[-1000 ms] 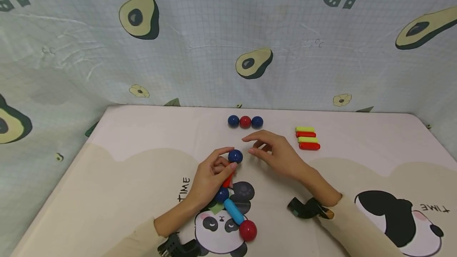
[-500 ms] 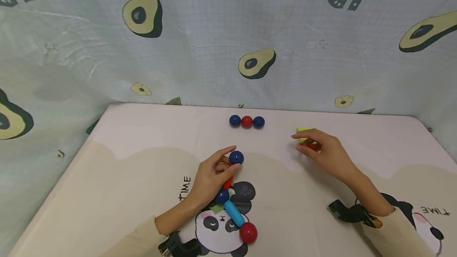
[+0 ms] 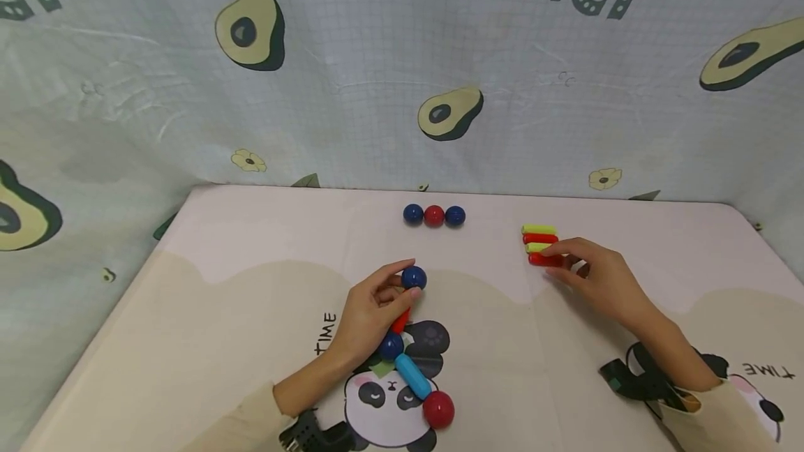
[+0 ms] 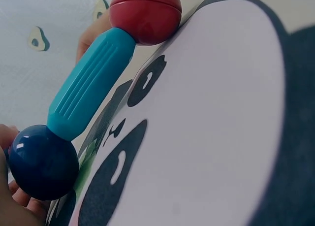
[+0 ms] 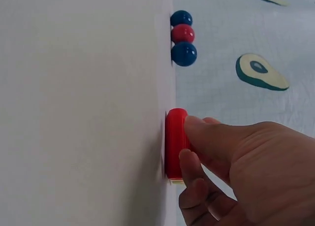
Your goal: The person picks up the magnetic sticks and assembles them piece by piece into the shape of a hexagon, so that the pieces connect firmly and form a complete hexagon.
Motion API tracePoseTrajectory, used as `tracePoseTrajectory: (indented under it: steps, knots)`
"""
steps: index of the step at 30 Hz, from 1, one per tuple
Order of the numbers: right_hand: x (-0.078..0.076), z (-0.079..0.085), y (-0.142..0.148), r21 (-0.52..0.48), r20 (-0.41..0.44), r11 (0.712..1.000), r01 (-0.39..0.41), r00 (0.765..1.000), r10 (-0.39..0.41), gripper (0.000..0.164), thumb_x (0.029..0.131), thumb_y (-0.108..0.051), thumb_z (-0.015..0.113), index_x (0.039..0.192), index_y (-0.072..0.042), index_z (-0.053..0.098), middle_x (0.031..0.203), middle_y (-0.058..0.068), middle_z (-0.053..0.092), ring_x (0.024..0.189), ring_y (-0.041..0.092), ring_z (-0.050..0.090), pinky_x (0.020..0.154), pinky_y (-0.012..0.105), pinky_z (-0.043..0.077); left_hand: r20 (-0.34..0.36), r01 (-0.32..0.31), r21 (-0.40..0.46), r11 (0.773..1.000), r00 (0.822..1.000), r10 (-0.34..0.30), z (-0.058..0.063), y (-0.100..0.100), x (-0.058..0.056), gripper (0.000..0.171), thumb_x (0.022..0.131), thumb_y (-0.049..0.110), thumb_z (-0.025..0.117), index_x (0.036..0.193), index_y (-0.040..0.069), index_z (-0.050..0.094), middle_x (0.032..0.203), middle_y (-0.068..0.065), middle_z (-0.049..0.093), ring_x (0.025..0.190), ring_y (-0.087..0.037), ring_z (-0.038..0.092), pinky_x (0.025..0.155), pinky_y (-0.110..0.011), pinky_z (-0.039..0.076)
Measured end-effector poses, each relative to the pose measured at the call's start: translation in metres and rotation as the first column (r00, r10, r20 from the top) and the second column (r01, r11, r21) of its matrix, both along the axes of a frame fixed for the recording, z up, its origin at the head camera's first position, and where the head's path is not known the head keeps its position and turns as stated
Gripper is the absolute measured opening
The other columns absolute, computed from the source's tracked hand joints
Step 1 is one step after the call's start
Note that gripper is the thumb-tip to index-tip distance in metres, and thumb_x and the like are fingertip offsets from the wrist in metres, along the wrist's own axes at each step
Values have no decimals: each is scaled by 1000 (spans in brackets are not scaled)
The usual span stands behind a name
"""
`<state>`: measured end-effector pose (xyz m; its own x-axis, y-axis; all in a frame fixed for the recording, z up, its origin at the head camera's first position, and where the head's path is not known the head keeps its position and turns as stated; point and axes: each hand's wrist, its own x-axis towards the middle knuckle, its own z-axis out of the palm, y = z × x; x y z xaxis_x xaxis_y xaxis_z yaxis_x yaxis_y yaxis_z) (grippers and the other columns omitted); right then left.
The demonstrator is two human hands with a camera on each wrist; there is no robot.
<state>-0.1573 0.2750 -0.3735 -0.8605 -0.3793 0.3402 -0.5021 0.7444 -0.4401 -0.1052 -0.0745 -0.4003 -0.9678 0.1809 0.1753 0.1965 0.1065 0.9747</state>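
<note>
My left hand [image 3: 370, 312] pinches a dark blue ball [image 3: 414, 277] at the upper end of a ball-and-stick chain. Below that ball come a red stick [image 3: 400, 321], partly hidden by the thumb, a second blue ball [image 4: 43, 162], a light blue ribbed stick [image 4: 91, 83] and a larger red ball [image 3: 438, 410]. At the right, thumb and index finger of my right hand [image 3: 599, 283] grip the end of the nearest red stick [image 5: 174, 145], which lies on the table in a small stack of sticks.
Behind that red stick lie a yellow stick [image 3: 539, 229] and others in red and yellow, side by side. Two blue balls and a red ball [image 3: 434, 215] form a row near the table's back edge. An avocado-print sheet [image 3: 352, 75] hangs behind the table.
My right hand has moved right from beside the chain to the sticks, passed over them, then come down at the nearest red one. My left hand keeps holding the chain in place.
</note>
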Motion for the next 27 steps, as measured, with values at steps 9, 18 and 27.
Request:
tracePoseTrajectory:
  steps: [9,18,27]
  knots:
    - [-1,-4,4,37,1,999,23,1000,-23,36,72,1,80,103,-15,72,93,-2,65,68,7,51,57,22,43,-17,19,17,1000,1000,-19,-2,-2,0,45,92,15,65,135,9,54,96,-10,63,68,-19,59,62,-21,48]
    - [-1,-5,9,29,55,999,38,998,-39,36,74,-1,79,106,-16,71,92,-2,65,67,9,52,55,22,43,-20,24,7,1000,1000,-24,-2,-1,-1,44,92,16,65,135,10,55,99,-10,62,67,-18,59,62,-21,48]
    - [1,7,-12,-26,64,1000,-5,998,6,40,76,-1,78,111,-17,69,94,-2,65,68,10,53,53,22,43,-17,12,7,1000,1000,-12,-2,-1,-1,43,92,15,66,134,10,55,100,-11,61,68,-18,59,63,-21,48]
